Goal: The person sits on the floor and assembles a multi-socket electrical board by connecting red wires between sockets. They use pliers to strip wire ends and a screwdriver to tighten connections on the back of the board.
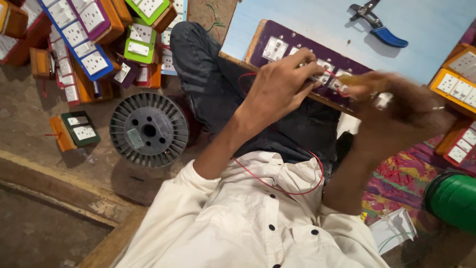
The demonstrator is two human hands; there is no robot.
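nearest the camera, a cream shirt (248,223) with dark buttons, its sleeves pushed up, and one thin red wire (277,186) looping across the chest and up toward the hands. past it, dark trousers (218,84) on a raised knee. on that knee rests the switch board (297,54) – a wooden plank with a purple face, carrying a row of white switches and sockets, about five showing, the rest hidden under the hands. the left hand (280,87) lies on the board's near edge with its fingers (310,67) curled over the middle of the row, pressing on the white parts. the right hand (396,106) is blurred; its fingertips meet the board's right end beside the left fingers, and whether it grips anything i cannot tell.

to the left on the floor, one grey spool (148,130) lies flat, and beyond it a heap of finished boards (84,44) in blue, green, orange and purple – too many to count. far right, one green spool (453,198). farthest off, one pair of blue-handled pliers (379,25) lies on a pale blue table (436,30).
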